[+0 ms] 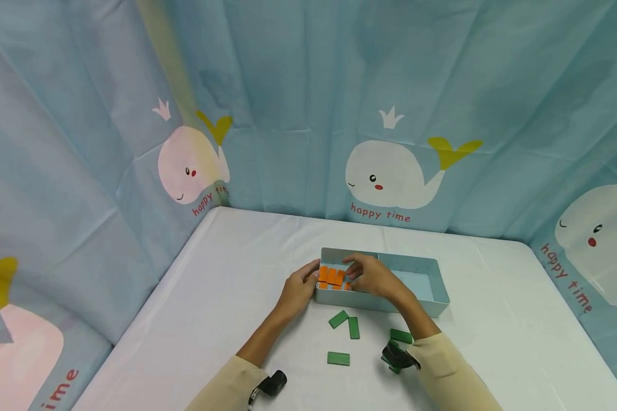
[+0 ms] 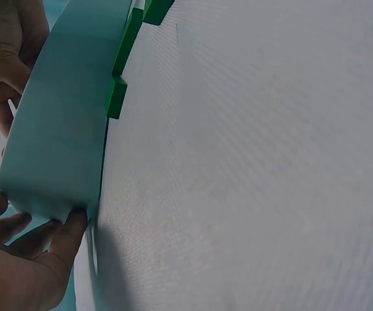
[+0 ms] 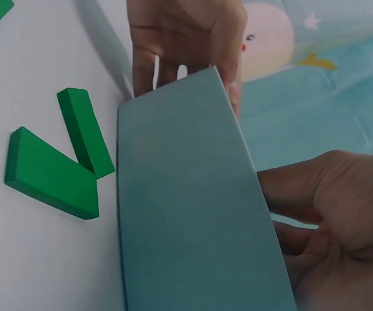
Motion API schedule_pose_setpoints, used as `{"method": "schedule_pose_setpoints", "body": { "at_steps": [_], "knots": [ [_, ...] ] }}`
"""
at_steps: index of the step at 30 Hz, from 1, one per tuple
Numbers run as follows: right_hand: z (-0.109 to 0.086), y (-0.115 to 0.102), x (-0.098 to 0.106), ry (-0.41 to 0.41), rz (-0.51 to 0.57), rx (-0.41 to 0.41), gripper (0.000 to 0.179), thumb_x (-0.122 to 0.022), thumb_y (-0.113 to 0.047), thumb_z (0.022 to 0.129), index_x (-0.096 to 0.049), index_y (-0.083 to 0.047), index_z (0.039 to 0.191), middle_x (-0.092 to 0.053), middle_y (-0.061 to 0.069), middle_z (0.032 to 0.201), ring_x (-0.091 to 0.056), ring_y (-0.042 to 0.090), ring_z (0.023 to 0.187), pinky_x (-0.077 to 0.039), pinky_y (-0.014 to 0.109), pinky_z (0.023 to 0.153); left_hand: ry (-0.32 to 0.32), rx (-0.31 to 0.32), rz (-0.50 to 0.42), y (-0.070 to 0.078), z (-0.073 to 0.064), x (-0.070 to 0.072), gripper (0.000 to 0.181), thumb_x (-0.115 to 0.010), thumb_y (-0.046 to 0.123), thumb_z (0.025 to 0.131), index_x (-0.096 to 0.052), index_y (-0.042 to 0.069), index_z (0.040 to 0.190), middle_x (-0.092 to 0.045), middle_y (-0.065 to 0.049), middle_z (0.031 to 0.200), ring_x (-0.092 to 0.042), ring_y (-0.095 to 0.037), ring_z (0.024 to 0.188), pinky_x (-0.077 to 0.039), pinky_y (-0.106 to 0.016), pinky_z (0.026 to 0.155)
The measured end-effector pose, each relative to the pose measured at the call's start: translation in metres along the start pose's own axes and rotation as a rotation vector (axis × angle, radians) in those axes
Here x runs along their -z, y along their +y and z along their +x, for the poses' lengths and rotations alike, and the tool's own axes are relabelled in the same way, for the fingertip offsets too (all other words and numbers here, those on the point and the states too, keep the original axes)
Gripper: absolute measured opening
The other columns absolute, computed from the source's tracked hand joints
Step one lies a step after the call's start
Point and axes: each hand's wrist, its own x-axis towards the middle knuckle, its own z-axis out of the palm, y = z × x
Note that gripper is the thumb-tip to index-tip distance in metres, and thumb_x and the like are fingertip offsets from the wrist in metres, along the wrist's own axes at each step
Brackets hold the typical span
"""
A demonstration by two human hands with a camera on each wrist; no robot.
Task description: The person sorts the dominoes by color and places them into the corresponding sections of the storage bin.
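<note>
A light blue two-compartment box (image 1: 357,298) sits on the white table with several orange blocks (image 1: 331,276) laid in rows in its left compartment. My left hand (image 1: 296,291) grips the box's left end, its fingers (image 2: 70,236) against the outer wall near the bottom. Over the same compartment my right hand (image 1: 372,277) reaches down with bent fingers, close to the orange blocks. The front wall (image 3: 186,188) hides its fingertips in the right wrist view, so I cannot tell whether they pinch a block.
Several green blocks (image 1: 338,358) lie scattered on the table in front of the box, some partly behind the right wrist's black camera (image 1: 398,355). The box's right compartment (image 1: 416,282) shows its bare floor. A blue whale-print curtain (image 1: 288,114) surrounds the table (image 1: 257,245).
</note>
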Motion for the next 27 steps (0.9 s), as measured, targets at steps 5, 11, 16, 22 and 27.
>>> {"method": "schedule_pose_setpoints", "body": {
  "at_steps": [5, 11, 16, 22, 27],
  "knots": [
    [-0.006, 0.003, 0.000, 0.054, 0.046, 0.014, 0.059, -0.080, 0.009, 0.088, -0.062, -0.003, 0.143, -0.071, 0.020, 0.123, -0.070, 0.033, 0.112, -0.064, 0.039, 0.087, 0.008, 0.006, 0.003, 0.000, 0.001, 0.000, 0.051, -0.047, 0.026, 0.114, -0.045, 0.007, 0.161, -0.050, -0.010, 0.163, -0.039, -0.032, 0.156, -0.031, -0.055, 0.129],
    [-0.016, 0.009, 0.001, 0.117, 0.118, 0.042, 0.062, -0.076, 0.012, 0.088, -0.060, -0.002, 0.146, -0.069, 0.022, 0.127, -0.068, 0.037, 0.116, -0.063, 0.036, 0.090, 0.017, 0.002, 0.007, -0.001, 0.000, 0.000, 0.050, -0.047, 0.025, 0.114, -0.047, 0.008, 0.160, -0.051, -0.010, 0.162, -0.040, -0.033, 0.155, -0.031, -0.055, 0.128],
    [-0.026, 0.013, 0.001, 0.155, 0.184, 0.060, 0.063, -0.073, 0.013, 0.090, -0.058, -0.004, 0.148, -0.068, 0.025, 0.129, -0.067, 0.043, 0.119, -0.064, 0.030, 0.088, 0.022, 0.004, 0.005, -0.001, 0.000, 0.000, 0.049, -0.047, 0.025, 0.114, -0.047, 0.008, 0.160, -0.051, -0.010, 0.162, -0.040, -0.033, 0.155, -0.032, -0.055, 0.128],
    [-0.039, 0.017, 0.001, 0.191, 0.234, 0.128, 0.061, -0.070, 0.014, 0.092, -0.058, -0.006, 0.149, -0.068, 0.025, 0.129, -0.066, 0.046, 0.118, -0.063, 0.026, 0.090, 0.023, -0.003, 0.004, -0.001, 0.001, -0.001, 0.049, -0.047, 0.025, 0.114, -0.047, 0.007, 0.160, -0.051, -0.010, 0.162, -0.040, -0.033, 0.155, -0.032, -0.055, 0.128],
    [-0.048, 0.019, 0.001, 0.199, 0.273, 0.157, 0.058, -0.066, 0.013, 0.094, -0.059, -0.009, 0.147, -0.071, 0.017, 0.125, -0.066, 0.048, 0.117, -0.063, 0.026, 0.090, 0.020, -0.003, 0.004, -0.001, 0.001, -0.001, 0.049, -0.047, 0.025, 0.114, -0.047, 0.007, 0.160, -0.050, -0.010, 0.163, -0.040, -0.032, 0.155, -0.032, -0.054, 0.128]
  ]
}}
